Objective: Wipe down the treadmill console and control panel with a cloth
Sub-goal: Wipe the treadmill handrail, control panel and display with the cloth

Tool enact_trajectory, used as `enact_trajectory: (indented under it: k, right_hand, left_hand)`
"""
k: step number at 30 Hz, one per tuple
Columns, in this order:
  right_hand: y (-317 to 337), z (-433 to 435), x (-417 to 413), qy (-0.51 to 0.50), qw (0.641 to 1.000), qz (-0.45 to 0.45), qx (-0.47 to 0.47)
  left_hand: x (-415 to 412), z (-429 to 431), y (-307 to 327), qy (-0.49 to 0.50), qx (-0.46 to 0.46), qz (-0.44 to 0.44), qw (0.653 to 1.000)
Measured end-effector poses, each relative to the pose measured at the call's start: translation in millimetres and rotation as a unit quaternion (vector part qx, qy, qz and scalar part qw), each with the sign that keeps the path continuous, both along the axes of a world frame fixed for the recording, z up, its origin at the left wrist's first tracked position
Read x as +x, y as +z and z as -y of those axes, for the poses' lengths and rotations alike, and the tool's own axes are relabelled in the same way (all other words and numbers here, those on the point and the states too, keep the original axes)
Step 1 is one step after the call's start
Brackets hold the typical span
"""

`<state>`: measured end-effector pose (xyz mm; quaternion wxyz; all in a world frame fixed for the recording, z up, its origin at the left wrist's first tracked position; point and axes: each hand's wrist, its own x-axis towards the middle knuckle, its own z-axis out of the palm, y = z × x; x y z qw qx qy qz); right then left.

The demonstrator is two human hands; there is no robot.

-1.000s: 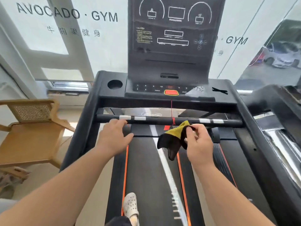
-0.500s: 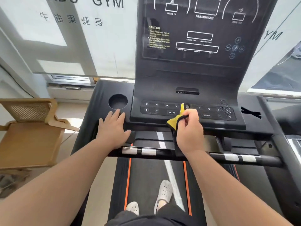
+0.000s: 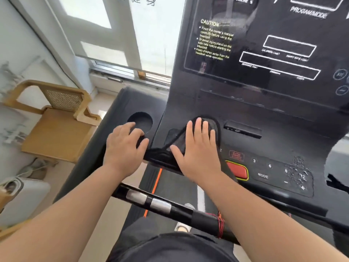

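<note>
The console in the upper right of the frame is black with white outlines and yellowish caution text. The cloth at centre is black, the button red with yellow edge, and the chair at left light brown.

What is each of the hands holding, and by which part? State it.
Neither grips anything. The right hand lies flat, pressing the dark cloth against the control panel. The left hand rests bare beside the cup holder.

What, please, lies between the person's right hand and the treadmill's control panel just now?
In the head view, a dark cloth lies flat between the right hand and the control panel; the palm and spread fingers press it onto the panel's left end.
</note>
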<state>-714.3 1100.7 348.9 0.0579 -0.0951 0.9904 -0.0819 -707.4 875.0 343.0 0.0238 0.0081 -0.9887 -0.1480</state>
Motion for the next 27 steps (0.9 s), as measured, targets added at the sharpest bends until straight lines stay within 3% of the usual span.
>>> enact_trajectory:
  k: [6,12,15,21,27]
  right_hand:
    - [0,16,-27,0.133,0.991,0.009,0.027]
    - [-10,-5,9,0.199,0.979,-0.012,0.043]
    - [-9,-16,25,0.147,0.988,0.007,0.051]
    - [-4,-12,0,-0.074,0.996,0.013,0.057]
    - [4,24,-33,0.013,0.996,0.032,0.084]
  left_hand:
    - [-13,8,7,0.02,-0.007,-0.006,1.0]
    - [-44,21,2,-0.026,-0.023,0.006,0.999]
    - [-54,28,1,-0.066,-0.023,0.015,0.997]
    - [-55,33,-3,-0.108,0.0,-0.003,0.994]
    - [-60,37,-5,-0.121,0.01,0.019,0.992]
